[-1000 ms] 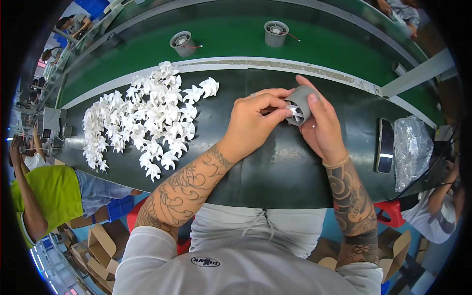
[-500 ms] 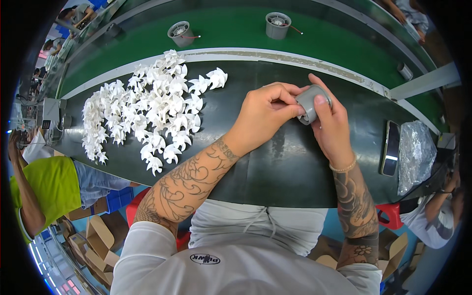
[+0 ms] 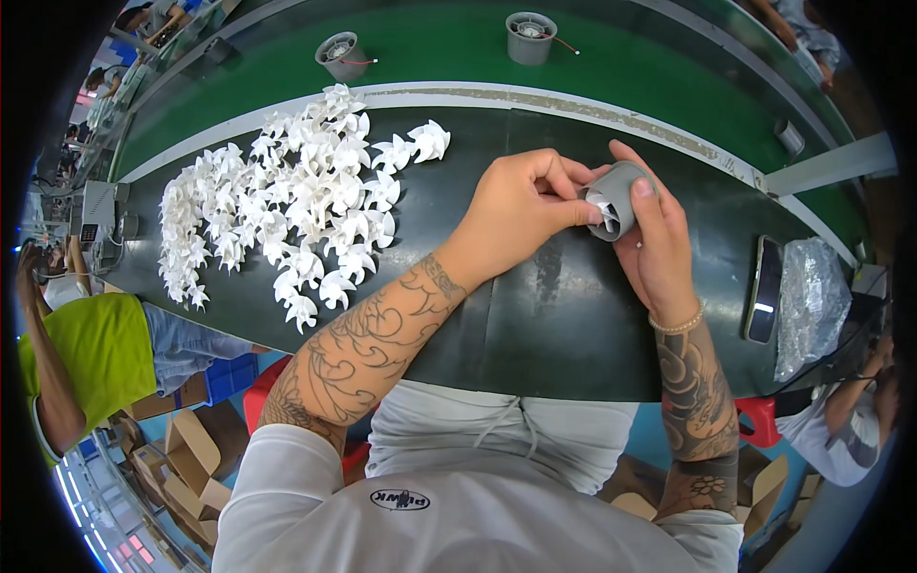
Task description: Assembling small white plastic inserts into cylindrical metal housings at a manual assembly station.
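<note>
My right hand (image 3: pixel 661 250) is wrapped round a grey cylindrical fan housing (image 3: pixel 625 194), thumb on its side, holding it tilted above the dark table. White blades of a fan impeller (image 3: pixel 607 210) show inside its open end, which faces left. My left hand (image 3: pixel 521 210) is closed at that opening, thumb and fingers pinched on the white impeller; the fingertips partly cover it. On the table to the left lies a heap of loose white fan impellers (image 3: pixel 320 186), with two (image 3: pixel 430 140) at its right edge.
A green conveyor (image 3: pixel 439 62) behind a pale rail carries grey fan housings (image 3: pixel 531 38) with red wires. A phone (image 3: pixel 763 288) and a clear plastic bag (image 3: pixel 810 306) lie at the right. A person in a yellow-green shirt (image 3: pixel 95 363) sits at the left.
The housing has turned slightly in my right hand, so its open end and the white blades show more. Both hands have shifted a little right. The housings on the conveyor have moved slightly left.
</note>
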Motion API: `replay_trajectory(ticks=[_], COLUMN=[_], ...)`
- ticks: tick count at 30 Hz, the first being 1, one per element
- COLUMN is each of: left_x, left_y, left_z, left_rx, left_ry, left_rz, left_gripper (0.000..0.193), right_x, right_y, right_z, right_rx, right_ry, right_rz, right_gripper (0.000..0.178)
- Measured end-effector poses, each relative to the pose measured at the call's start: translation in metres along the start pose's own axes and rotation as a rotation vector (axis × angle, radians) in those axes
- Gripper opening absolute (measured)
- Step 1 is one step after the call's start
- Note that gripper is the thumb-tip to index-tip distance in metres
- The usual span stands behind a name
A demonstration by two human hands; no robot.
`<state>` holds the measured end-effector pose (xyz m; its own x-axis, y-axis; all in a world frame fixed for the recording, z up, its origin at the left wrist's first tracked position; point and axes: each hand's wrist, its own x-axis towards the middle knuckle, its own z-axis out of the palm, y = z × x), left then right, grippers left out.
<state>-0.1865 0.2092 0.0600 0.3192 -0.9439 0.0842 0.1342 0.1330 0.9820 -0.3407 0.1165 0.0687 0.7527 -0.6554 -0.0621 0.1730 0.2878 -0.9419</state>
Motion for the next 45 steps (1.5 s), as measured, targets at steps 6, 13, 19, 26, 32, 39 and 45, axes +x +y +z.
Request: replay_trajectory(ticks=[6,13,19,26,32,39,45], left_x=[0.002,0.003,-0.003,-0.01,-0.011,-0.013,-0.012], left_y=[0.001,0.003,0.015,0.038,0.027,0.024,0.024], left_z=[-0.004,-0.005,-0.002,-0.029,-0.058,-0.031,-0.034], left_rx=[0.035,-0.093,0.418,1.399,1.544,1.109,1.073], left_ry=[-0.068,-0.048,-0.132,0.423,0.333,0.148,0.19], left_rz=[-0.094,-0.006,0.257,0.321,0.066,0.329,0.271], left_gripper=[0.025,0.023,0.041,0.023,0.017,0.031,0.042], right_x=[-0.002,0.003,0.0,-0.002,0.006,0.014,0.079], right_y=[0.001,-0.009,-0.016,-0.026,-0.016,-0.003,0.004], right_z=[-0.007,0.001,0.001,-0.034,-0.031,-0.037,-0.042], right_rx=[-0.286,0.034,-0.356,-1.253,-0.67,-1.052,-1.634], right_ry=[0.001,-0.007,0.014,0.399,0.29,0.302,0.158], right_rz=[-0.02,0.113,0.103,-0.314,-0.257,-0.304,-0.595], right_gripper=[0.051,0.052,0.039,0.057,0.094,0.037,0.049])
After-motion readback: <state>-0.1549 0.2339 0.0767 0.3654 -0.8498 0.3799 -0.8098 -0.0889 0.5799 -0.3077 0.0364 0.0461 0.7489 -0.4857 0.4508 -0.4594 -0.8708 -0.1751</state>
